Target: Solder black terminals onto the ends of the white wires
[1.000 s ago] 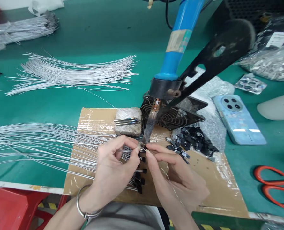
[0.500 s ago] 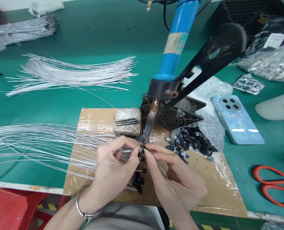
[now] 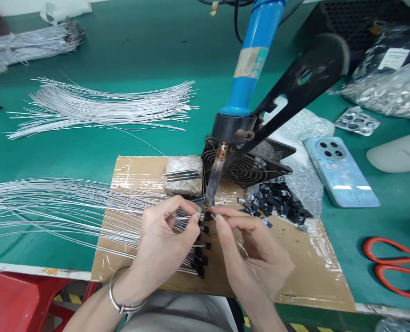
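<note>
- Head view: a soldering step is judged to be in hand, as a small workpiece [image 3: 202, 214] is held at the tip of the blue-handled soldering iron [image 3: 241, 92], near the centre of the frame.
- By the next move, steadiness at the tip and fine feeding of the thin strand [image 3: 243, 249] seem to be called for, with fingertips kept clear of the hot barrel.
- On the left hand [image 3: 168, 242], thumb and index are closed in a pinch on the workpiece; its exact form cannot be told, being mostly covered.
- By the right hand [image 3: 256, 258], the strand is gripped between thumb and index, just right of the tip; the remaining fingers are loosely curled, and the strand's tail is draped across the palm side.
- Below the fingertips, black-capped wire ends [image 3: 198, 263] are laid on the cardboard [image 3: 305, 272]; loose black pieces [image 3: 277, 203] are heaped right of centre.
</note>
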The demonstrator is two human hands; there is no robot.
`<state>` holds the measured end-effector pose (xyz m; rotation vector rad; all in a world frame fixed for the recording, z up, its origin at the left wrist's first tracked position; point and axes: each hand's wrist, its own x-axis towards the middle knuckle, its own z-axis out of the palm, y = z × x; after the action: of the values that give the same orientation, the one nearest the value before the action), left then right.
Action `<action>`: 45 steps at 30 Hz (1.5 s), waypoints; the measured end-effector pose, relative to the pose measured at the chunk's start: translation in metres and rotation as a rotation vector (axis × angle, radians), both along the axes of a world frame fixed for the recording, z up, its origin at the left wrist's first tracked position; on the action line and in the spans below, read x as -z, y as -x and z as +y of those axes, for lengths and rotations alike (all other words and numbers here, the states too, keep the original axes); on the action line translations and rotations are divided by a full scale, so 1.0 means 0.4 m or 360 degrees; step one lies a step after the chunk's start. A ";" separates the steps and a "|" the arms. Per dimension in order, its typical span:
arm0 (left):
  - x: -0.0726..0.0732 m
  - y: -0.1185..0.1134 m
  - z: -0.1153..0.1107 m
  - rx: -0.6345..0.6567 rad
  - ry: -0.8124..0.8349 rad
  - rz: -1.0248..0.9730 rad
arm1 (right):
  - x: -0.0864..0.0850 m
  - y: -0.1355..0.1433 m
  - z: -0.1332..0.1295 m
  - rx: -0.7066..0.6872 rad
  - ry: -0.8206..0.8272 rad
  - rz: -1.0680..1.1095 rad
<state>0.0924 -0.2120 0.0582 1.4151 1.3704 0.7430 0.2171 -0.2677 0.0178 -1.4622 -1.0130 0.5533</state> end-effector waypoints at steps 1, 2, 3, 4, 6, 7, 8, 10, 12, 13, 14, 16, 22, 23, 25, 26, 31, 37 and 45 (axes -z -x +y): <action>0.000 0.002 0.000 0.0001 0.0011 0.0004 | 0.001 -0.006 0.001 0.0097 0.0043 0.0007; 0.001 0.003 -0.001 -0.0001 0.0019 0.0014 | 0.002 -0.015 0.001 0.0189 0.0082 0.0041; 0.002 0.005 -0.001 -0.0005 0.0024 0.0023 | 0.003 -0.026 0.001 0.0237 0.0093 0.0131; 0.003 0.008 -0.001 -0.0008 0.0027 0.0030 | 0.004 -0.038 0.000 0.0243 0.0085 0.0281; 0.006 0.013 -0.001 -0.0010 0.0035 0.0034 | 0.006 -0.063 -0.003 0.0076 0.0021 0.0672; 0.008 0.015 -0.001 -0.0011 0.0037 0.0027 | 0.007 -0.073 -0.005 -0.0017 0.0004 0.0835; 0.009 0.016 -0.001 -0.0009 0.0045 0.0018 | 0.008 -0.082 -0.008 -0.0092 0.0012 0.0946; 0.011 0.018 -0.001 -0.0010 0.0055 0.0002 | 0.013 -0.089 -0.014 -0.0143 0.0084 0.1019; 0.013 0.019 -0.002 -0.0010 0.0057 -0.0001 | 0.018 -0.085 -0.021 -0.0092 0.0175 0.0968; 0.013 0.020 -0.002 -0.0010 0.0054 0.0008 | 0.021 -0.081 -0.025 -0.0052 0.0220 0.0911; 0.013 0.021 -0.003 -0.0008 0.0048 0.0015 | 0.024 -0.076 -0.029 -0.0021 0.0254 0.0833; 0.013 0.024 -0.005 -0.0001 0.0040 0.0027 | 0.027 -0.070 -0.036 -0.0015 0.0305 0.0676; 0.016 0.033 -0.011 0.0045 -0.0005 0.0073 | 0.021 -0.075 -0.052 -0.0177 0.0464 0.0515; 0.017 0.034 -0.011 0.0054 -0.0021 0.0083 | 0.021 -0.075 -0.053 -0.0191 0.0469 0.0490; 0.021 0.036 -0.011 0.0084 -0.0072 0.0138 | 0.022 -0.074 -0.052 -0.0217 0.0452 0.0457; 0.024 0.038 -0.013 0.0106 -0.0117 0.0186 | 0.024 -0.073 -0.051 -0.0219 0.0429 0.0459; 0.033 0.058 -0.039 0.0235 -0.0619 0.0421 | 0.035 -0.082 -0.045 0.0074 0.0315 0.0566; 0.023 0.138 -0.006 0.0206 -0.1242 0.0686 | 0.055 -0.141 -0.051 0.0388 0.0241 0.0367; 0.086 0.245 0.407 0.0823 -0.1596 0.1856 | 0.082 -0.168 -0.045 0.0441 0.0173 0.0329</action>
<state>-0.0055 -0.0494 0.0236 3.1715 1.3006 0.1587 0.2844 -0.2857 -0.0149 -1.5739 -0.6140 0.5509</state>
